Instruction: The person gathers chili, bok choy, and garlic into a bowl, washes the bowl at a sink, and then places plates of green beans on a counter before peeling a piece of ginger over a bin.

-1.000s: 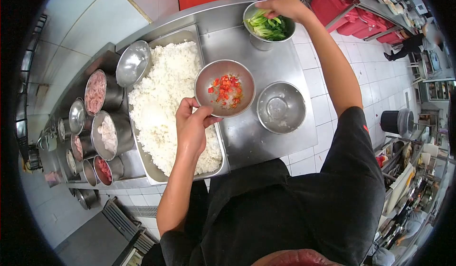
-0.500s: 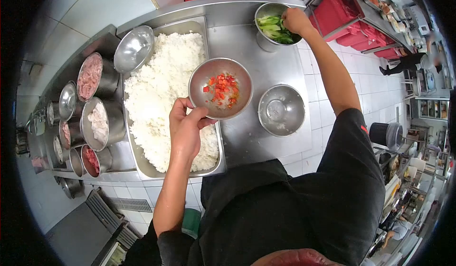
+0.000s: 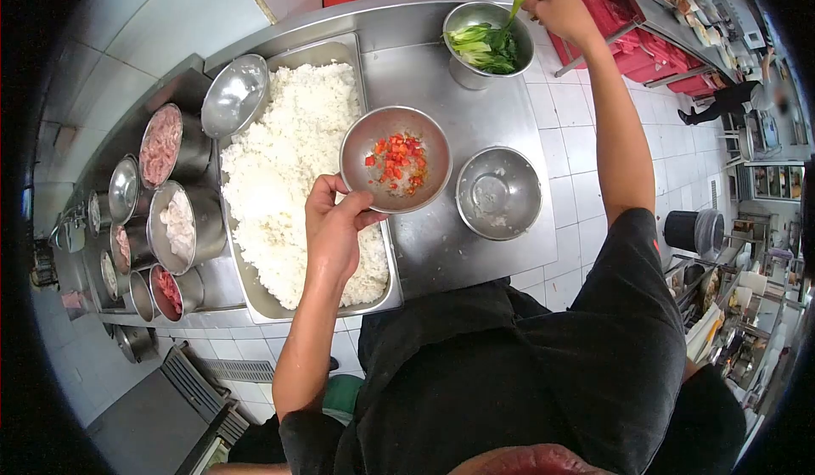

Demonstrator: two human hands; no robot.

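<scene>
The left hand grips the rim of the bowl of diced red pepper over the rice tray, while the right hand fingers pinch a green leaf above the greens bowl.

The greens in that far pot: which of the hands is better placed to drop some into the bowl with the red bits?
Probably the right hand: it is at the pot of greens, pinching a leaf. The left hand is busy gripping the bowl's rim over the rice tray.
</scene>
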